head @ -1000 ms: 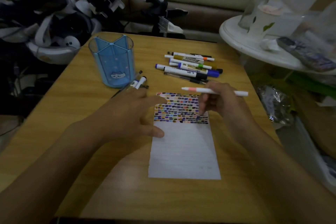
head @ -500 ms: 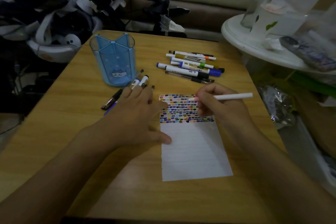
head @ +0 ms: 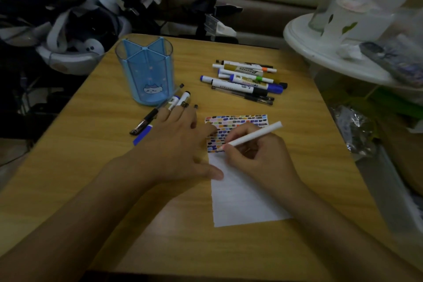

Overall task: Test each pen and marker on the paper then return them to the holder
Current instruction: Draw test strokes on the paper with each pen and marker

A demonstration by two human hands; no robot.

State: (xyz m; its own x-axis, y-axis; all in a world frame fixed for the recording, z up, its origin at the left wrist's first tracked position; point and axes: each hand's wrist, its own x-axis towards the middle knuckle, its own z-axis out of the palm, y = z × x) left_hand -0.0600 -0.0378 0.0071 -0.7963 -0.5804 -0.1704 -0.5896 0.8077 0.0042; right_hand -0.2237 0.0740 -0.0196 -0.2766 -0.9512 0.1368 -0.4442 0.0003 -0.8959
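- The right hand (head: 258, 153) pinches a slim white marker with a pinkish tip (head: 251, 136) in a writing grip; its tip rests at the lower edge of the coloured swatches on the narrow white lined sheet of paper (head: 242, 199).
- The left hand (head: 176, 144) lies flat with fingers spread, holding nothing; its thumb and forefinger press on the left edge of the paper, and its other fingers reach over a few pens lying near the holder.
- Step in hand, by my reading: testing this marker, adding one more mark below the filled rows.
- The translucent blue plastic pen holder with a cat face (head: 145, 73) stands upright at the far left of the light wooden worktop (head: 91, 167), and its compartments look empty.
- A loose heap of capped markers and pens (head: 245, 80) lies beyond the paper, well apart from the holder; a black pen (head: 146, 121) and others lie just beside the holder's base.
- The next move probably calls for a short stroke on the blank paper under the last row, then capping the marker; no loose cap is visible, so I cannot tell where it is.
- After that the marker should go tip-down into a holder compartment.
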